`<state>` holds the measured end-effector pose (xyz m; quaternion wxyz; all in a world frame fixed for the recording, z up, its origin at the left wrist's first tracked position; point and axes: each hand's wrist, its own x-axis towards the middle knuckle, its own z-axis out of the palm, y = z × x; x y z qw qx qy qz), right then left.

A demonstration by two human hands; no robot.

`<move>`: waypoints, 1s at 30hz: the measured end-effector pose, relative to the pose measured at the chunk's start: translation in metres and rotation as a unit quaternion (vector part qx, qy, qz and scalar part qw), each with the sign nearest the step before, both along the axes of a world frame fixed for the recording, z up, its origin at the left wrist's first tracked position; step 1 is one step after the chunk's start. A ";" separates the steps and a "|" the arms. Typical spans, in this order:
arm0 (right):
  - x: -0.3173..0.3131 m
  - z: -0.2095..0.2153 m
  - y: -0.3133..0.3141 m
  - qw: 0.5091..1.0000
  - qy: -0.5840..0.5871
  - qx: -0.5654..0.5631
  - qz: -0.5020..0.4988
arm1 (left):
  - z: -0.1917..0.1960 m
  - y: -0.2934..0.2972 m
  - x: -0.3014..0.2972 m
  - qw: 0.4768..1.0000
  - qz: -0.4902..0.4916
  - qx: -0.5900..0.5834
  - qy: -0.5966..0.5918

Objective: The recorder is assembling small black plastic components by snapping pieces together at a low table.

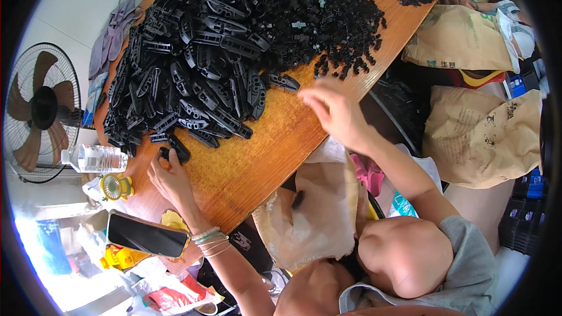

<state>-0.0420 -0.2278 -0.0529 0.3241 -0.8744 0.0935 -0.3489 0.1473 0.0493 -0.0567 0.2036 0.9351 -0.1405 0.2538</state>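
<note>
A large heap of black plastic parts [205,64] covers the far side of the wooden table [263,167]. Many are long, slotted shells. At the heap's near left edge, my left hand [171,180] pinches a small black plastic part [165,153] between thumb and fingers, beside a larger black shell [179,148]. My right hand [335,114] hovers near the table's right edge, slightly blurred, fingers apart with nothing visible in them. Left of its fingertips lies a single black shell [283,81]. Below the table edge, a pale sack [319,222] shows a dark oval shape [297,200], perhaps a part.
Beyond my left hand stand a clear bottle [99,158], a small yellow fan [115,186] and a big fan [44,108]. A phone [146,234] sits near my left wrist. Brown paper bags [483,134] and dark crates [521,222] are at the right. Another person's arm shows top right.
</note>
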 end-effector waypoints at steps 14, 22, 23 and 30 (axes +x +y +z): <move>0.036 -0.023 -0.041 0.991 0.006 -0.104 -0.083 | -0.001 0.000 -0.036 0.994 0.003 -0.109 -0.012; 0.011 -0.007 -0.021 0.991 -0.057 0.107 -0.054 | 0.026 -0.056 -0.130 0.796 -0.172 -0.482 0.322; 0.009 0.001 -0.014 0.976 -0.075 0.206 -0.012 | 0.028 -0.061 -0.136 0.780 -0.170 -0.493 0.345; -0.007 0.015 0.009 0.761 -0.020 0.631 0.148 | 0.031 -0.070 -0.149 0.707 -0.201 -0.523 0.431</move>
